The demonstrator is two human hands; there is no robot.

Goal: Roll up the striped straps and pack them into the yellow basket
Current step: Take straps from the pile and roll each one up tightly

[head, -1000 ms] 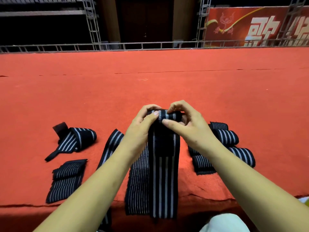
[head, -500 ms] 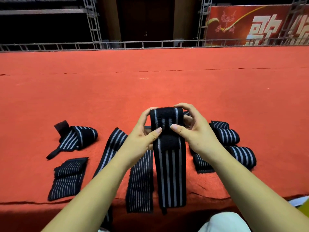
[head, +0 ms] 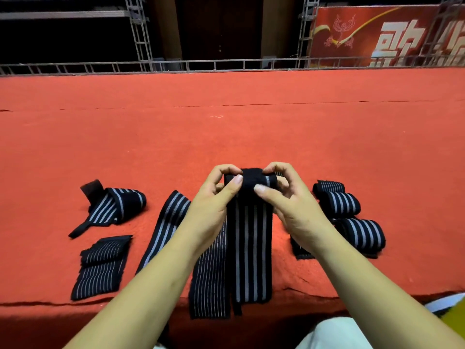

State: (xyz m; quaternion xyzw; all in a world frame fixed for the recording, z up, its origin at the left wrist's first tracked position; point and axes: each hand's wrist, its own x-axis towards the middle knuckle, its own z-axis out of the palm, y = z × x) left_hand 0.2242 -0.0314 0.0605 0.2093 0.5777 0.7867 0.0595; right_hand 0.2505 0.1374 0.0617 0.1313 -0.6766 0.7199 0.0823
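Strap (head: pixel 253 248) on the carpet (head: pixel 226 134) at centre, far end rolled, tail flat toward the person, left hand (head: pixel 214 205) and right hand (head: pixel 286 210) each pinching the roll, rolled straps (head: pixel 342 202) at right, loose straps (head: pixel 100 265) left

Strap (head: pixel 253 250) in my hands: matt woven elastic cloth, ribbed. Carpet (head: pixel 226 137): matt, rough felt. Truss (head: pixel 141 34): dull metal.

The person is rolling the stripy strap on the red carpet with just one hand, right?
No, with two: left hand and right hand both pinch the striped strap at its rolled end on the red carpet. The head view shows it.
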